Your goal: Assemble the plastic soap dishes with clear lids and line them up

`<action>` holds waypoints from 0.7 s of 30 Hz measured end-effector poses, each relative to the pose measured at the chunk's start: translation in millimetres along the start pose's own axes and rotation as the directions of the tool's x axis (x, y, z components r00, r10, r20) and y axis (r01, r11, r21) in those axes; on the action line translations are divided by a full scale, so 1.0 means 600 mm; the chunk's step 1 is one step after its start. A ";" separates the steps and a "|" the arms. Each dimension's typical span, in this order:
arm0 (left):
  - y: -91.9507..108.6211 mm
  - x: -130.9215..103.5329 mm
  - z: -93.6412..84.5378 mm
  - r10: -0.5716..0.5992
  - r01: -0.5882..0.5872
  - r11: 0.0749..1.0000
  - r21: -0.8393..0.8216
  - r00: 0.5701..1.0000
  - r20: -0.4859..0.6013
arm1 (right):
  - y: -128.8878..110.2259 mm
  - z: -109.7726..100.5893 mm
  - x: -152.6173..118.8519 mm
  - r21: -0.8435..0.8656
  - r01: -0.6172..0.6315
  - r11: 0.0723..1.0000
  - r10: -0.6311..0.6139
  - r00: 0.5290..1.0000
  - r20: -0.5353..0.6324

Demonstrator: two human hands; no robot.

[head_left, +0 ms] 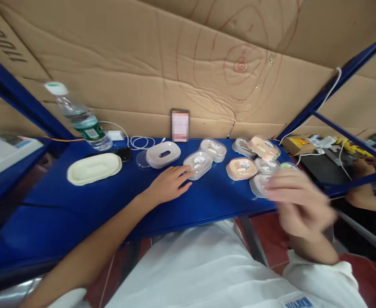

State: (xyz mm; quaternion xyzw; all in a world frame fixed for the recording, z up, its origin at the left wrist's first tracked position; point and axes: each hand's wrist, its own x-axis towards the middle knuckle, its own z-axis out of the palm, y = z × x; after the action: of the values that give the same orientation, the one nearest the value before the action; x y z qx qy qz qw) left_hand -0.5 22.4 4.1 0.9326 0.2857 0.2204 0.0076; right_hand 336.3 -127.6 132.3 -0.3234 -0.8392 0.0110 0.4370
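Note:
My left hand (166, 186) is over the blue table with its fingers stretched out. Its fingertips reach the near edge of a clear oval plastic case (198, 164) with a pale insert and a round label; whether they touch it I cannot tell. A similar case (213, 149) lies just behind. To the left is a whitish oval tray (163, 154) with a dark slot in its middle. My right hand (303, 203), smeared by motion, hovers at the table's right end, partly in front of another clear case (259, 185). Peach-coloured cases (242, 168) lie nearby.
A cream oval tray (94, 169) lies at the left, by a dark phone (124, 154) and a water bottle (87, 124). A white cable (142, 142) runs behind. Cardboard (127, 64) walls the back; blue frame posts (303, 117) flank the table. Another person's hand (364, 194) shows far right.

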 end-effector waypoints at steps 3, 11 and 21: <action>-0.001 0.021 0.012 0.029 -0.030 0.999 0.036 0.999 0.028 | -0.002 0.095 0.027 0.168 0.064 0.984 -0.097 0.976 0.194; -0.090 -0.024 -0.026 -0.488 0.523 0.815 0.251 0.852 -0.192 | 0.070 0.277 0.044 -0.081 0.274 0.958 -0.168 0.770 0.616; -0.146 -0.068 -0.064 -0.500 0.513 0.857 -0.043 0.849 0.171 | 0.157 0.297 0.020 -0.134 0.017 0.991 0.047 0.885 0.463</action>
State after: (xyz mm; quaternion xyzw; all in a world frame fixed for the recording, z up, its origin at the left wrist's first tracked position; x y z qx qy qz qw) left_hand -93.1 69.7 9.8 0.8372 0.5100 0.1504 0.1279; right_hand 249.7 0.8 2.4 -0.3465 -0.9157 0.0352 0.2004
